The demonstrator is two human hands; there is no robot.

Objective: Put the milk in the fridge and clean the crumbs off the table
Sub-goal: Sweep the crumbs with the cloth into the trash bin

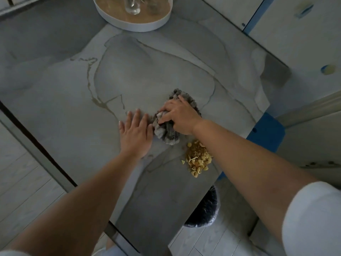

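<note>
- The grey marble-look table (pixel 73 93) fills most of the view, with pale veins running across it.
- The left hand (pixel 135 133) lies flat on the tabletop, fingers straight and a bit spread, holding nothing. Its fingertips sit right by the left edge of the cloth.
- Up at the far end of the table there's a round white tray (pixel 132 27) with a clear glass (pixel 132 6) standing in it, well apart from both hands.
- A fuzzy grey cloth (pixel 165 134) sits bunched up mid-table, between the two hands and partly under the right one.
- The right hand (pixel 178 117) is on top of the cloth, fingers curled into it and gripping a wad of the fabric.
- The crumbs (pixel 198 159) are gathered in one yellowish pile, on the person's side of the right hand and just off the cloth's near end. There's a small gap, so the grip isn't touching them. The right forearm crosses over the pile's right edge and hides part of it.
- A dark bin (pixel 204 215) with a plastic liner stands on the floor, half tucked under the table edge nearest the pile.
- A blue chair seat (pixel 265 132) pokes out past the table's right side.
</note>
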